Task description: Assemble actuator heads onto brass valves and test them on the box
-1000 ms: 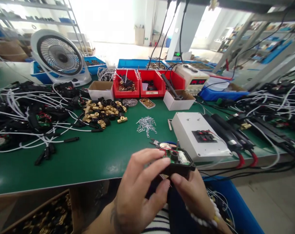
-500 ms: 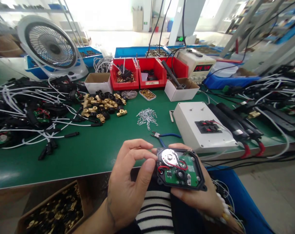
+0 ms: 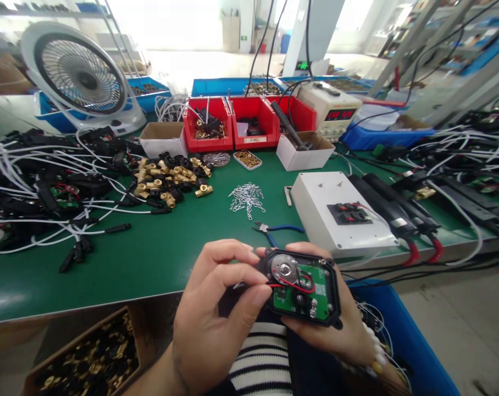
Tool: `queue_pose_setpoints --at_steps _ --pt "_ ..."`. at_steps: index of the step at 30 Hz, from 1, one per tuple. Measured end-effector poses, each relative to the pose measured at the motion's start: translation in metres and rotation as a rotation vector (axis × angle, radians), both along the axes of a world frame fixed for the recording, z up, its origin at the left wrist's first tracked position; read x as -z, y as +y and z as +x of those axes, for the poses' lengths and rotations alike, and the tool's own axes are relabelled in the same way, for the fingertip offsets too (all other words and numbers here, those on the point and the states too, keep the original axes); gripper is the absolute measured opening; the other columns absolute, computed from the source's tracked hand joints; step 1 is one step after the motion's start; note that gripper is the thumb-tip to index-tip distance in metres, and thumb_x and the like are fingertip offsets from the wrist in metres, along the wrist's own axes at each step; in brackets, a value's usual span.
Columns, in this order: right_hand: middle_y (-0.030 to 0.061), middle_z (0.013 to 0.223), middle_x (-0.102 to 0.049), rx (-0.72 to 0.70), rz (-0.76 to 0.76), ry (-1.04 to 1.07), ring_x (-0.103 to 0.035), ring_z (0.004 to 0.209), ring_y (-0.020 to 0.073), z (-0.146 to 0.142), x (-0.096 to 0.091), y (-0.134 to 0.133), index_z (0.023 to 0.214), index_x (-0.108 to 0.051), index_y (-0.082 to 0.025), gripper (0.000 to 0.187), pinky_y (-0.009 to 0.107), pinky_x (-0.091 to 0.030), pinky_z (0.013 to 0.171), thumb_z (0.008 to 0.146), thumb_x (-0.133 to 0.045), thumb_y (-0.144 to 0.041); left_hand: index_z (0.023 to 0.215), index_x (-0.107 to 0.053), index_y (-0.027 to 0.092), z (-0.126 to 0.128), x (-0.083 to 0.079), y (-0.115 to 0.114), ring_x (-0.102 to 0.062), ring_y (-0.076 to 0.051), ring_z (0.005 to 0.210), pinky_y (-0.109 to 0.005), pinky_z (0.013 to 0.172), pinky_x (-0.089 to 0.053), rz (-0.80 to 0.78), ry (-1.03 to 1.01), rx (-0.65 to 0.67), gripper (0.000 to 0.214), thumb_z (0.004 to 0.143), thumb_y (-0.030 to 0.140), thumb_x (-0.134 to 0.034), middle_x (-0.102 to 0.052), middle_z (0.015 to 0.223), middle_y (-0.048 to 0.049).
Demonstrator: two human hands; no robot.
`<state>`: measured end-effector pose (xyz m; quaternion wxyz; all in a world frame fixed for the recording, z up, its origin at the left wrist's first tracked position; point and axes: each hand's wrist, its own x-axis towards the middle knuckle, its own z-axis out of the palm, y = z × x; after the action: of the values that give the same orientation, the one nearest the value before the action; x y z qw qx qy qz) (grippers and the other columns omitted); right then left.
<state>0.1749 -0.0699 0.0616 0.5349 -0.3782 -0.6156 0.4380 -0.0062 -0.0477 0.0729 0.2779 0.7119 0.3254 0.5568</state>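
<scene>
My right hand [image 3: 336, 324] is wrapped round a black plastic housing [image 3: 335, 286], tilted toward me with its open side up. Inside are a green circuit board [image 3: 321, 300], a round silver motor-like part [image 3: 284, 269] and red and black wires [image 3: 305, 287]. At the housing's left edge, the thumb and index finger of my left hand [image 3: 225, 308] are pinched together where a red wire runs in. What lies between those fingertips is hidden. Just beyond the housing, blue-handled cutting pliers [image 3: 284, 227] lie on the green table [image 3: 171, 264].
Metal clips [image 3: 247, 198] form a small pile mid-table. Brass fittings [image 3: 167, 181] and white-cabled black parts [image 3: 68, 198] spread leftward. A white box with terminals [image 3: 315, 209] stands right. Red bins [image 3: 210, 140], a power supply [image 3: 330, 107] and a fan [image 3: 82, 77] are behind.
My left thumb and index finger have closed together at the housing's left edge, over the wire entry. The housing has tilted slightly in my right hand. The view has shifted a little.
</scene>
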Motion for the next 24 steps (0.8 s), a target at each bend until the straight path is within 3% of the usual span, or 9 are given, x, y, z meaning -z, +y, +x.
queue_pose_setpoints --at_steps 4,7,11,14,19,24 --pt "0.0039 0.133 -0.059 -0.016 0.005 -0.007 -0.06 0.121 0.022 -0.001 0.006 -0.001 0.132 -0.044 -0.033 0.075 0.034 -0.05 0.105 0.072 -0.08 -0.005 0.094 -0.061 0.017 -0.003 -0.005 0.003 -0.057 -0.016 0.104 -0.03 0.094 -0.05 0.149 0.124 0.048 0.008 0.09 0.01 -0.063 -0.06 0.099 -0.0035" --pt "0.0005 0.134 -0.059 -0.022 0.017 -0.02 -0.06 0.121 0.0192 0.0 0.003 -0.001 0.132 -0.045 -0.036 0.075 0.029 -0.05 0.104 0.073 -0.079 -0.003 0.097 -0.061 0.017 -0.005 -0.007 0.005 -0.058 -0.015 0.105 -0.028 0.096 -0.05 0.164 0.173 0.058 0.012 0.088 0.009 -0.064 -0.061 0.104 -0.0042" --pt "-0.0001 0.123 -0.065 -0.035 0.026 -0.091 -0.068 0.104 0.0171 0.002 -0.005 -0.001 0.13 -0.048 -0.034 0.073 0.023 -0.057 0.09 0.071 -0.076 -0.001 0.111 -0.062 0.017 -0.007 -0.009 0.008 -0.058 -0.015 0.11 -0.026 0.097 -0.05 0.221 0.296 0.078 0.023 0.089 0.008 -0.063 -0.061 0.118 -0.0069" --pt "0.0004 0.119 -0.065 -0.017 0.024 -0.153 -0.068 0.1 0.0175 0.003 -0.008 0.0 0.129 -0.049 -0.032 0.072 0.024 -0.056 0.089 0.07 -0.076 -0.001 0.111 -0.063 0.018 -0.008 -0.012 0.011 -0.059 -0.014 0.106 -0.025 0.092 -0.052 0.241 0.355 0.136 0.022 0.091 0.01 -0.062 -0.064 0.114 -0.0066" --pt "-0.0026 0.124 -0.064 -0.086 0.017 -0.151 -0.065 0.107 0.0146 0.003 -0.01 0.002 0.13 -0.049 -0.034 0.072 0.021 -0.052 0.095 0.071 -0.074 -0.002 0.109 -0.063 0.017 -0.009 -0.016 0.009 -0.058 -0.011 0.1 -0.02 0.091 -0.049 0.177 0.364 0.15 0.02 0.092 0.009 -0.059 -0.062 0.106 -0.004" --pt "0.0004 0.114 -0.067 -0.105 -0.034 -0.186 -0.07 0.09 0.0146 -0.001 -0.008 0.002 0.129 -0.05 -0.03 0.068 0.019 -0.056 0.077 0.071 -0.074 -0.004 0.093 -0.062 0.018 -0.006 -0.019 0.005 -0.058 -0.008 0.088 -0.015 0.078 -0.05 -0.005 0.32 0.168 0.012 0.088 0.008 -0.058 -0.057 0.095 -0.0004"
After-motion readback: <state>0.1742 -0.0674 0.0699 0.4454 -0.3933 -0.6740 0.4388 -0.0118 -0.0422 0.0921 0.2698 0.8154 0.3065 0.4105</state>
